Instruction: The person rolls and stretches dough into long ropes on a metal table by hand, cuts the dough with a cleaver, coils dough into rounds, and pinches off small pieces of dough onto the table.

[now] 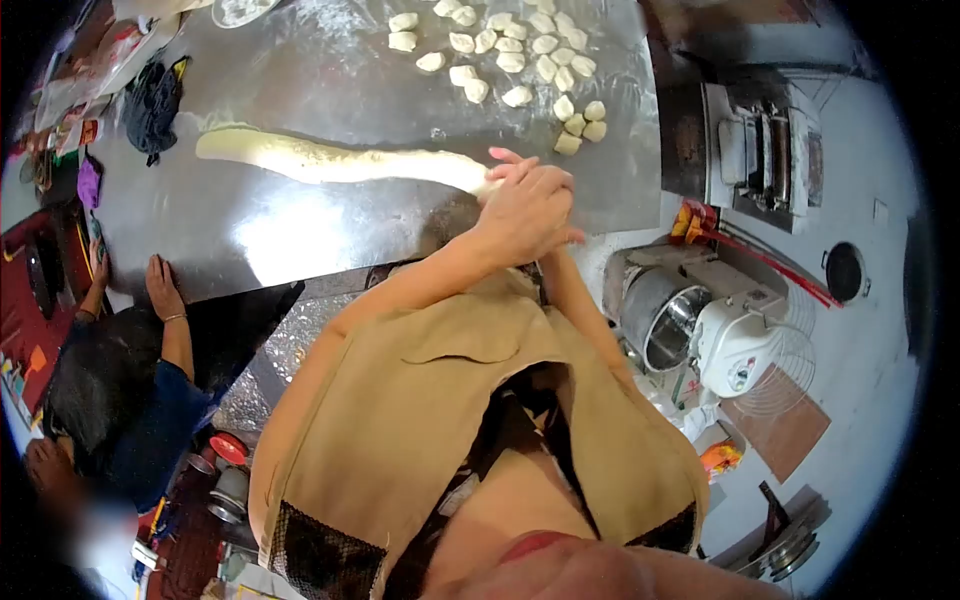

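A long pale dough rope (340,165) lies across the metal table, its right end running in under my hands. My left hand (520,215) is closed around that end, close to the table's front edge. Crossed against it is my right hand (512,162), mostly covered, with a few fingertips showing; whatever lies between its fingers is hidden. Many small dough pieces (510,62) are scattered over the floury surface beyond my hands, and a small group (575,126) sits nearest, to the upper right.
The metal table (210,220) ends just in front of me. A dark cloth (155,105) and a white bowl (243,8) lie at its left side. Another person (130,390) rests a hand on the left edge. A mixer (735,345) and metal bowl (665,320) stand right.
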### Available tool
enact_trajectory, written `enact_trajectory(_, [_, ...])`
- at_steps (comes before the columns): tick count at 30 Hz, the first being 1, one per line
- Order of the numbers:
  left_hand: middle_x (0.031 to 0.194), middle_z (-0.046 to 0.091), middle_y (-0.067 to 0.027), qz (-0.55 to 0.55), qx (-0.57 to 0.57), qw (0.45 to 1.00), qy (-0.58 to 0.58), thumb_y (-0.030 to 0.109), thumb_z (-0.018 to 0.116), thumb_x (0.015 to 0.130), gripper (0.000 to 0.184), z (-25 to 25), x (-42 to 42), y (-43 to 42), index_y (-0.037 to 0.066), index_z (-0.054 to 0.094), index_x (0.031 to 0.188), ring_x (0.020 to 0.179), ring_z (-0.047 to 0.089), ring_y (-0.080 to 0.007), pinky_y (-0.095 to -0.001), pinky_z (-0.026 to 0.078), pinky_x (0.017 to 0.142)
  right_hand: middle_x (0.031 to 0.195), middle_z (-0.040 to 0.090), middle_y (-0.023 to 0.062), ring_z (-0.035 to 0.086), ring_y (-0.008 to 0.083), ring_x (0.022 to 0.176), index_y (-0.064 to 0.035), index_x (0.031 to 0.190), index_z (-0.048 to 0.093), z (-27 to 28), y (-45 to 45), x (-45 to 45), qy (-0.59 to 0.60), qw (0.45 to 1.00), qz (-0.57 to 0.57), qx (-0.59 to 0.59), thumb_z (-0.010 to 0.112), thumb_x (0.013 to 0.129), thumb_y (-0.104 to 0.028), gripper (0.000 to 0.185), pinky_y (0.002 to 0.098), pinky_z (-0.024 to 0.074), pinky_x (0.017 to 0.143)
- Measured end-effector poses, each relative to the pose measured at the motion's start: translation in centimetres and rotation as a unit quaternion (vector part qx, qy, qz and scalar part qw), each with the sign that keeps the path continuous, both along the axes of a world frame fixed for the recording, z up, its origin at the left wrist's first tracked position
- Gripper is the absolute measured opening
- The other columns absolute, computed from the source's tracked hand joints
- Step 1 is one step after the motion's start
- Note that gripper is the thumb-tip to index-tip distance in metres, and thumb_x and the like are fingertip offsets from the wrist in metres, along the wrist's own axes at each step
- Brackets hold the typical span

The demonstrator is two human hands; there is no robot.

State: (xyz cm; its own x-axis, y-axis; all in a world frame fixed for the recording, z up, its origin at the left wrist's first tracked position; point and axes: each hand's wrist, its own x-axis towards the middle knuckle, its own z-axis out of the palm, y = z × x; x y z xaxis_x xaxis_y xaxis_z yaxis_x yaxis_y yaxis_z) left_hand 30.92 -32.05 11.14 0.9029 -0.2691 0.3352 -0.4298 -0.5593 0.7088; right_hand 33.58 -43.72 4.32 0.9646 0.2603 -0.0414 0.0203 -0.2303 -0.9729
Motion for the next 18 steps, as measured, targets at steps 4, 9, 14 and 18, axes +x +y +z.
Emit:
enact_trajectory(4, [0.128, 0.055, -0.0157, 0.046, -0.082, 0.995, 0.040, 0.029, 0.086, 0.060, 0.089, -1.4, 0.1, 7.3, 0.006, 0.041, 0.134, 0.120, 0.049, -0.0381, -0.0448, 0.043, 0.097, 0.078, 0.053, 0.0041, 0.053, 0.0192, 0.076, -0.0071, 0.100, 0.051, 2.2, 3.0, -0.5, 0.286, 0.881, -0.023, 0.376, 0.065, 0.085, -0.016, 0.022, 0.0376, 0.0448, 0.086])
enact_trajectory(9, [0.092, 0.065, -0.0102, 0.002, 0.110, 0.994, 0.013, 0.021, 0.076, 0.070, 0.042, -8.9, -2.2, 16.6, 0.011, 0.060, 0.107, 0.082, 0.065, -0.0311, -0.0398, 0.052, 0.072, 0.063, 0.041, -0.0031, 0.042, 0.0123, 0.062, -0.0163, 0.069, 0.041, 12.6, -3.2, 1.0, 0.163, 0.839, 0.008, 0.519, 0.058, 0.086, -0.022, 0.024, 0.0338, 0.0323, 0.064])
enact_trajectory(14, [0.086, 0.066, -0.0120, 0.033, 0.237, 0.969, 0.068, 0.030, 0.077, 0.068, 0.045, -10.0, -3.1, 23.3, 0.011, 0.059, 0.106, 0.076, 0.064, -0.0316, -0.0405, 0.052, 0.069, 0.059, 0.041, -0.0014, 0.046, 0.0153, 0.063, -0.0165, 0.064, 0.039, 14.2, -16.8, 4.6, 0.159, 0.830, -0.207, 0.493, 0.058, 0.087, -0.026, 0.031, 0.0411, 0.0423, 0.091])
enact_trajectory(18, [0.094, 0.068, -0.0137, 0.059, 0.311, 0.918, 0.238, 0.028, 0.070, 0.076, 0.046, -7.6, -6.5, 21.4, 0.010, 0.056, 0.115, 0.086, 0.067, -0.0316, -0.0432, 0.052, 0.079, 0.061, 0.046, 0.0035, 0.050, 0.0220, 0.066, -0.0135, 0.068, 0.043, 3.5, -24.9, 9.0, 0.238, 0.810, -0.334, 0.419, 0.053, 0.094, -0.028, 0.032, 0.0440, 0.0461, 0.082])
